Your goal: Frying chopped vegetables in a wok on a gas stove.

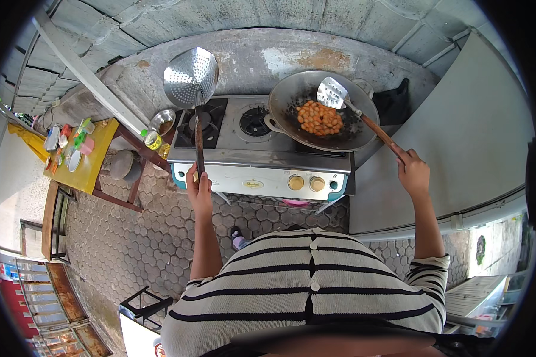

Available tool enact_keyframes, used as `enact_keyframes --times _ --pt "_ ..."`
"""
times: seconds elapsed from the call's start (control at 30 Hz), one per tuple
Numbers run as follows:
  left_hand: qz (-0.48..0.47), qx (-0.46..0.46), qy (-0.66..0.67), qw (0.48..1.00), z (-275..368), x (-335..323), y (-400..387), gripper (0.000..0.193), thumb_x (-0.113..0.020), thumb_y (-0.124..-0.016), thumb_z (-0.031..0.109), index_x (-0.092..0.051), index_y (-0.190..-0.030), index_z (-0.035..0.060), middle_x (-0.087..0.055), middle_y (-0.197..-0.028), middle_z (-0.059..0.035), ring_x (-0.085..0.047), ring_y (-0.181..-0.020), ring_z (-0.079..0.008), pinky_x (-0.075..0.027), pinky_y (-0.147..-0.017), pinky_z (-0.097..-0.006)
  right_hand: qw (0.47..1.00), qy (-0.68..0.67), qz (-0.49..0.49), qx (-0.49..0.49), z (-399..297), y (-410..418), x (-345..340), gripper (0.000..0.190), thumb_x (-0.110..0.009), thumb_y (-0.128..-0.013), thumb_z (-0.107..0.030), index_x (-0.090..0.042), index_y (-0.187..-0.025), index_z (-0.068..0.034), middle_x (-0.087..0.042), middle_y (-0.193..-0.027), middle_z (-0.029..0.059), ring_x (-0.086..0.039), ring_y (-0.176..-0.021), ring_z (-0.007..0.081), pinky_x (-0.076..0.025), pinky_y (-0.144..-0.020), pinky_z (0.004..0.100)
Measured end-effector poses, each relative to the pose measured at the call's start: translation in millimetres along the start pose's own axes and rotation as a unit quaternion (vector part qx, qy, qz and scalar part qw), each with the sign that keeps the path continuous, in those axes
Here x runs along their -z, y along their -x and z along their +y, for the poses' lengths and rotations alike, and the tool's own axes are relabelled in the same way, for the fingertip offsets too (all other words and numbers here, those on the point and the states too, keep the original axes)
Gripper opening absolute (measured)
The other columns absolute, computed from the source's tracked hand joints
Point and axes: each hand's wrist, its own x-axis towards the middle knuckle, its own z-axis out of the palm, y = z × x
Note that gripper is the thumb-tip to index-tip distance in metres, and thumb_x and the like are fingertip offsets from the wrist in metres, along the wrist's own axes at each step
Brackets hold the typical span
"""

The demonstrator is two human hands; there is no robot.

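My left hand [199, 187] grips the dark handle of a perforated metal skimmer [185, 73], held up over the left side of a gas stove [219, 157]. No food shows on its round head. In my right hand [414, 173] is the wooden handle of a slotted metal spatula [330, 93]. Its blade is over a large wok [366, 129], at the back edge of a heap of small orange-brown pieces of food [319, 118]. Whether the blade touches the food I cannot tell. The wok sits on the stove's right side, blackened inside around the food.
A metal bowl [162, 121] and a bottle of yellow oil [153, 141] stand left of the stove. Farther left, a yellow-topped table [87, 172] bears several containers. A pale panel [446, 147] rises at the right, and a concrete wall [245, 58] runs behind the stove.
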Motion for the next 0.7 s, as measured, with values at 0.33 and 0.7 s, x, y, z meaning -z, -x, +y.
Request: enact_keyframes --times 0.33,0.7 --pt "-0.011 -0.02 -0.004 1.0 -6.0 2.3 5.1 0.035 -0.049 -0.095 0.006 -0.046 -0.13 0.0068 -0.045 -0.072 0.0036 -0.038 -0.056 -0.003 -0.029 -0.048 -0.0185 0.992 -0.074 -0.033 -0.101 14.3 11.0 -29.2 0.04 -0.062 -0.082 -0.01 -0.051 -0.121 -0.009 -0.065 -0.093 0.0158 -0.063 -0.084 0.0374 -0.05 -0.076 0.0442" --pt "0.019 -0.067 0.009 0.998 -5.8 8.1 5.0 0.033 -0.053 -0.096 0.012 -0.053 -0.128 0.0033 -0.048 -0.07 0.0046 -0.04 -0.058 -0.0031 -0.032 -0.051 -0.0176 0.953 -0.182 -0.172 -0.169 2.3 10.9 -28.7 0.032 -0.06 -0.085 -0.022 -0.054 -0.111 -0.005 -0.064 -0.089 0.0204 -0.061 -0.088 0.0395 -0.046 -0.076 0.0449"
